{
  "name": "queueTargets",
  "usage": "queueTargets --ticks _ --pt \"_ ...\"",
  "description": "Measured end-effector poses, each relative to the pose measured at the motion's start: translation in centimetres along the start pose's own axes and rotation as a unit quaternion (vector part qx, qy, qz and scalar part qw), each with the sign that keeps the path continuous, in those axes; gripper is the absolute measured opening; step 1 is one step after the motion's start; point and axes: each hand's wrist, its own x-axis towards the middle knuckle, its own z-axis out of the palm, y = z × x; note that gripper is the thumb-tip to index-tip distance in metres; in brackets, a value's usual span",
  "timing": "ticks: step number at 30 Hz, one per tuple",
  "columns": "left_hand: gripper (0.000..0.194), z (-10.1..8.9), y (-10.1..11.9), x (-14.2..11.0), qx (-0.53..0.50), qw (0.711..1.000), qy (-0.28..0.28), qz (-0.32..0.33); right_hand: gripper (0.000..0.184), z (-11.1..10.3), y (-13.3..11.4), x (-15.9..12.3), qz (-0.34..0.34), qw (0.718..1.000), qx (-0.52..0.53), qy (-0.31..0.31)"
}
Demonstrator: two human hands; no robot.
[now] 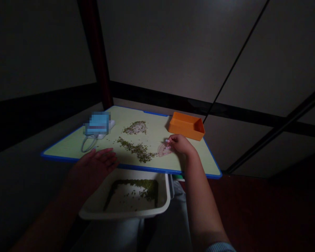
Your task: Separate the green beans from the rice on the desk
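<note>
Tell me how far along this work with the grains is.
Apparently done: a paler heap lies apart from the greener spread on the board. In hand: the right hand grips a clear pinkish fan-shaped piece beside the spread; the left hand is open. Possibly left: that spread and the green grains in the white tub.

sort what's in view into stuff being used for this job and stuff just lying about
Seemingly in use:
clear protractor, pinched in the right hand
nearer green grain pile
farther, paler grain pile
blue-edged board under them
white basin, green grains inside

Probably just lying about:
orange box, untouched
blurred blue item
</note>
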Motion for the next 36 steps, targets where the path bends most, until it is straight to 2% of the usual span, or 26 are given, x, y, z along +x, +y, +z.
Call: queueTargets --ticks 10,17,36 --pt "0.03 -0.22 -0.21 0.15 -0.002 1.0 -0.008 0.011 0.022 0.08 -0.03 0.13 0.005 1.0 -0.011 0.009" --pt "0.029 -0.36 -0.25 0.41 -0.007 1.0 -0.008 0.011 0.02 0.56 0.24 0.15 0.024 0.995 0.075 -0.061" --pt "0.033 0.2 0.01 -0.35 0.001 1.0 0.01 0.009 0.02 -0.2 0.26 -0.27 0.03 0.976 0.126 -0.175"
